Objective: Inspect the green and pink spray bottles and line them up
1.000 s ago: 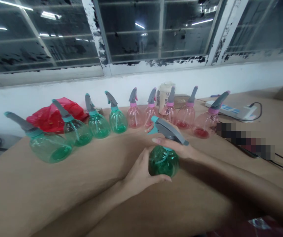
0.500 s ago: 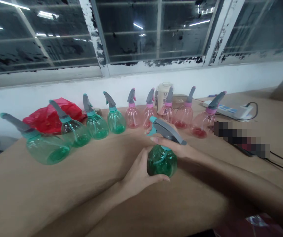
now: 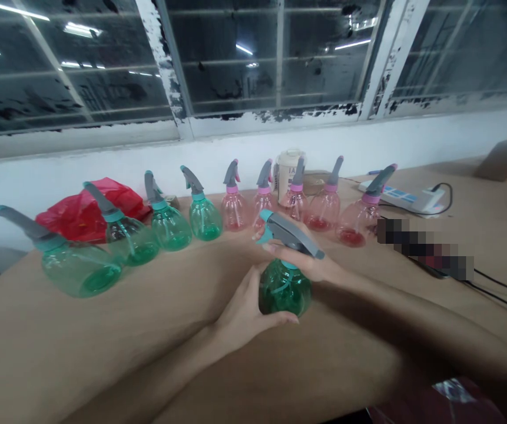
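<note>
Between my two hands is a green spray bottle (image 3: 285, 288) with a grey head and teal nozzle, collar and trigger. My left hand (image 3: 247, 306) wraps round the left side and lower front of its bulb, thumb along the bottom. My right hand (image 3: 306, 259) grips the neck just under the spray head, with fingertips by the trigger. The nozzle points to the left and away from me. Green liquid and a dip tube show inside the bulb. Behind it, a pink spray bottle (image 3: 262, 205) is partly hidden by the held one.
Several green spray bottles (image 3: 171, 227) stand to the left and several pink ones (image 3: 324, 206) to the right, in a curved row. Behind are a red plastic bag (image 3: 92, 206), a white canister (image 3: 289, 162) and a power strip (image 3: 407, 197). Cables (image 3: 500, 294) run along the right.
The whole view has shifted slightly, so everything sits a little further left. Both hands keep the same grip on the green spray bottle.
</note>
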The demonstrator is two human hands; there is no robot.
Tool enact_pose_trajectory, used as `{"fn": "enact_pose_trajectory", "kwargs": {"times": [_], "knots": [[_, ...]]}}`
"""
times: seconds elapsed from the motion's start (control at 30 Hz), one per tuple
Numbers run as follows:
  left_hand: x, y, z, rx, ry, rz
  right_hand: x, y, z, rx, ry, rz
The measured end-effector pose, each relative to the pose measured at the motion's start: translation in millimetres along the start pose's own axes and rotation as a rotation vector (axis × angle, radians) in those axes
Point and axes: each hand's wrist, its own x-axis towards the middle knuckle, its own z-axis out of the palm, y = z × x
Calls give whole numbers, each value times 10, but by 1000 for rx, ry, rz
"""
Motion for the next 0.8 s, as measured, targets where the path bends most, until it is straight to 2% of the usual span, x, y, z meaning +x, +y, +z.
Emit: {"fn": "enact_pose_trajectory", "kwargs": {"times": [0.17, 0.4, 0.8], "knots": [[3, 18, -13, 3, -16, 10, -25, -3, 15, 42, 32, 0], [10, 3, -12, -6, -16, 37, -33, 37, 20, 88, 11, 45], [5, -7, -7, 2, -18, 24, -36, 50, 7, 121, -11, 15]]}}
